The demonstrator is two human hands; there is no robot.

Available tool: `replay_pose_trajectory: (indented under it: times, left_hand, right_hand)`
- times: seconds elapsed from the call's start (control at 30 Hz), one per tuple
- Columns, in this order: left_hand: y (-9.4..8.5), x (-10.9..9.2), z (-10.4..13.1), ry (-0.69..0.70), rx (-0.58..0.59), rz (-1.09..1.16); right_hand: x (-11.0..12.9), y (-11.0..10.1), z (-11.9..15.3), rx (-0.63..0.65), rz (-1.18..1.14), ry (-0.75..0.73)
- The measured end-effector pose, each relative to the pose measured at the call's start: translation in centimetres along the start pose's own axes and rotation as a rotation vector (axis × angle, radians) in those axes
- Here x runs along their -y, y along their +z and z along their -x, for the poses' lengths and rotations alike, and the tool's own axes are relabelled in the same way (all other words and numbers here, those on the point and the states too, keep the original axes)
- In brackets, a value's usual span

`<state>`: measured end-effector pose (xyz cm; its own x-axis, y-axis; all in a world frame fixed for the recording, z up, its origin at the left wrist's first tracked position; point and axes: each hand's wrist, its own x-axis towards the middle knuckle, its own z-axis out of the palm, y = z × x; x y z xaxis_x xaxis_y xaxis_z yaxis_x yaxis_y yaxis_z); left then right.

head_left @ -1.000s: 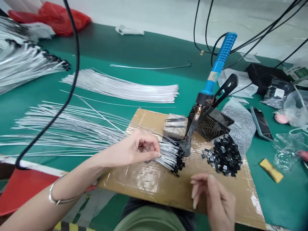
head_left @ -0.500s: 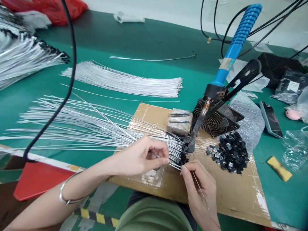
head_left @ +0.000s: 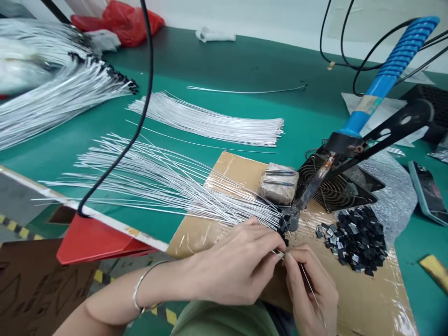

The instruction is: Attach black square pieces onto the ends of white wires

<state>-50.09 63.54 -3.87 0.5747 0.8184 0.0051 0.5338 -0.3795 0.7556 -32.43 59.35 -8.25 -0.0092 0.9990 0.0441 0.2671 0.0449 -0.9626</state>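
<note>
On the green mat that covers the whole workbench lies a taped cardboard sheet, and over its near edge the left hand and right hand meet, fingertips pressed together, pinching a thin silver wire between them. Just beyond them a fan of white wires spreads leftward across cardboard and mat, black-capped ends near a small pot under the blue-handled soldering iron, which leans on its stand. A heap of black clips sits right of the pot, before a black fan grille. Further back lie a second wire bundle, black cables, and a red bag by the pale wall
</note>
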Motion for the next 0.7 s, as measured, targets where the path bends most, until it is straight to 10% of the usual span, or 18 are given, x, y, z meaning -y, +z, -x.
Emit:
replay_pose_trajectory:
  times: [0.37,0.7]
  left_hand:
    - [0.3,0.8,-1.4,-0.405,0.014,0.556]
    - [-0.1,0.8,-2.7,-0.491,-0.035,0.559]
  right_hand:
    - [-0.5,-0.2,-0.7,-0.164,-0.209,0.134]
    - [-2.1,-1.6,-1.0,-0.232,-0.467,0.101]
